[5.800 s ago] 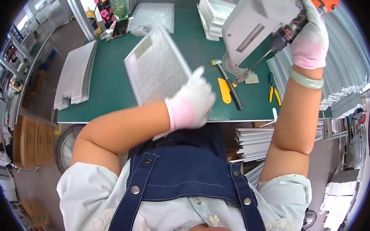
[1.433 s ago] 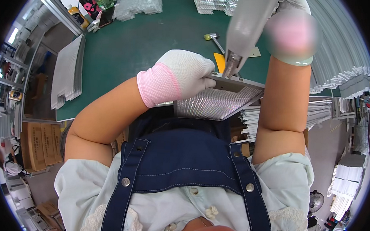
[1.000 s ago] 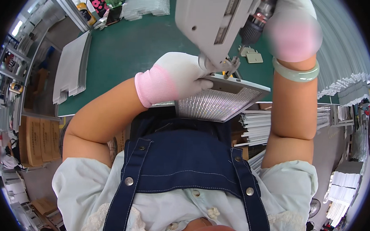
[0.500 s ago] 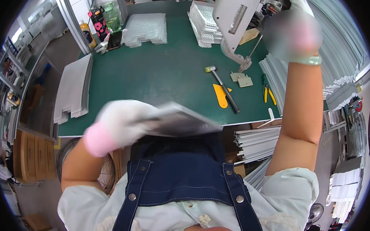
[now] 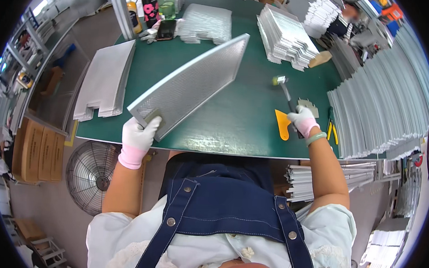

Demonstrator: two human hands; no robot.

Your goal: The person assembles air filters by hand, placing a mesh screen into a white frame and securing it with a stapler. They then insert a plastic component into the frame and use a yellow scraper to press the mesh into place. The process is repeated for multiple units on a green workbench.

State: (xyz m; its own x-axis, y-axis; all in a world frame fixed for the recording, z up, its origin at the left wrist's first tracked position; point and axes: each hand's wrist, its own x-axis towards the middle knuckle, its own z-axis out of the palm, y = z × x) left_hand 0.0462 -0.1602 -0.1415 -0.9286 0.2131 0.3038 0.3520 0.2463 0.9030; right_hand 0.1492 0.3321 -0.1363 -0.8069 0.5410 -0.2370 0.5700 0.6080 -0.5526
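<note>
My left hand, in a white glove with a pink cuff, is closed on the near left corner of a flat mesh panel with a pale metal frame. The panel is tilted up above the green table, its far end pointing to the far right. My right hand, gloved the same way, is closed around the black handle of a hammer, whose head points away from me. Beside that hand lie an orange scraper and a small beige plate. Yellow-handled pliers lie to the right.
Notched mesh sheets are stacked on the green table at the left, far middle and far right. A large stack of frame strips borders the right. Bottles and a phone stand far left. A floor fan is below.
My right hand has come down from the upper right onto the hammer. The white object near it has left view. My left hand has lowered slightly, and the panel has swung upright.
</note>
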